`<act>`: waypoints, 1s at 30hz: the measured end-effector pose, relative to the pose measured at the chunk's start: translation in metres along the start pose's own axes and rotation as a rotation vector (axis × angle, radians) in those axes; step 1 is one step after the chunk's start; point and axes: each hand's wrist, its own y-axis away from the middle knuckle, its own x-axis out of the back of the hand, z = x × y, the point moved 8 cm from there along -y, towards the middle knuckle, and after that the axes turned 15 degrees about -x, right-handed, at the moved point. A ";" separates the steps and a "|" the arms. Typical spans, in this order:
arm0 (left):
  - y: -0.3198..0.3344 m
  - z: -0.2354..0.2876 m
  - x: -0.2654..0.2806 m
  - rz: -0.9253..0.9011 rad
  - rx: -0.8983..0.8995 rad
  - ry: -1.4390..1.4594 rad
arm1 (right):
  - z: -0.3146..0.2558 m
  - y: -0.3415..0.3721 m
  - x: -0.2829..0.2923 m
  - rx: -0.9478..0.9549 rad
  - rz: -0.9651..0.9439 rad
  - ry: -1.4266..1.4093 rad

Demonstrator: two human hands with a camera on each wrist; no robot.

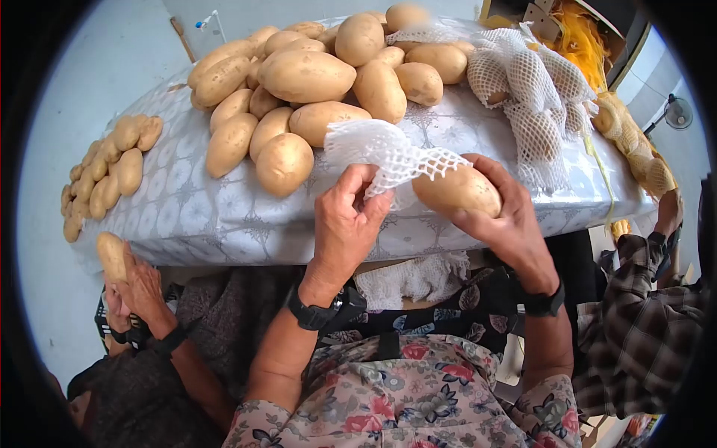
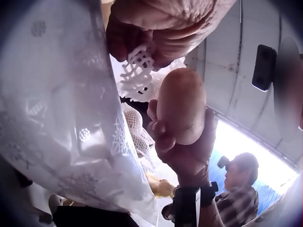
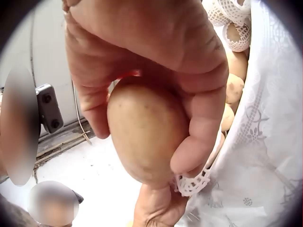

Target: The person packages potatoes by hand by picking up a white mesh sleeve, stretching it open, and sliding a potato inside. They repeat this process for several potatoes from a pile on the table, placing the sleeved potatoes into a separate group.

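In the head view my right hand (image 1: 519, 228) grips a large pale potato (image 1: 467, 196), fingers over its far side and thumb along the near side. My left hand (image 1: 347, 220) pinches a white foam net sleeve (image 1: 370, 149) between thumb and fingers. The sleeve's stretched mesh edge overlaps the potato's left end, and most of the potato is bare. Seen from the right wrist, fingers and thumb clasp both sides of the potato (image 3: 147, 127). In the left wrist view the bunched net (image 2: 139, 71) hangs from my left fingers beside the potato.
A heap of bare potatoes (image 1: 306, 75) lies on the patterned tablecloth (image 1: 246, 224). Potatoes in white nets (image 1: 530, 82) sit at the back right. Smaller potatoes (image 1: 112, 164) lie far left, where another person's hands (image 1: 138, 291) hold one. Someone in a plaid shirt (image 1: 635, 321) is at right.
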 end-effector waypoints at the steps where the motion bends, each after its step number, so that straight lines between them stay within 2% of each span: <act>1: -0.001 0.005 0.000 -0.009 -0.036 -0.023 | -0.001 0.000 0.002 0.048 0.101 0.041; 2: 0.001 0.006 -0.005 -0.069 -0.005 -0.031 | -0.006 0.002 0.001 0.098 0.174 0.115; 5: 0.000 0.033 -0.026 -0.195 -0.249 -0.111 | 0.000 0.001 -0.001 0.113 0.263 -0.020; 6: 0.004 0.033 -0.033 -0.191 -0.280 -0.081 | 0.001 -0.001 -0.001 0.114 0.284 -0.038; 9: 0.011 0.023 -0.048 -0.354 -0.229 -0.155 | 0.015 -0.010 -0.011 0.008 0.076 -0.688; 10: 0.009 0.018 -0.042 -0.302 -0.136 -0.049 | 0.013 -0.010 -0.014 0.014 0.065 -0.766; 13: 0.008 0.001 -0.026 -0.101 0.136 0.330 | 0.008 -0.006 -0.012 0.116 0.122 -0.685; 15: 0.011 -0.019 -0.022 0.096 0.312 0.663 | 0.000 0.000 -0.011 0.225 0.246 -0.450; 18: 0.013 -0.011 -0.031 0.019 0.336 0.766 | -0.016 0.011 -0.024 0.436 0.294 -0.124; 21: 0.022 -0.015 -0.040 -0.012 0.387 0.890 | -0.023 0.012 -0.036 0.447 0.293 0.164; 24: 0.026 -0.020 -0.040 -0.047 0.412 0.944 | -0.036 0.015 -0.038 0.568 0.301 0.298; 30: 0.024 -0.009 -0.048 0.038 0.557 1.178 | -0.053 0.024 -0.044 0.757 0.360 0.255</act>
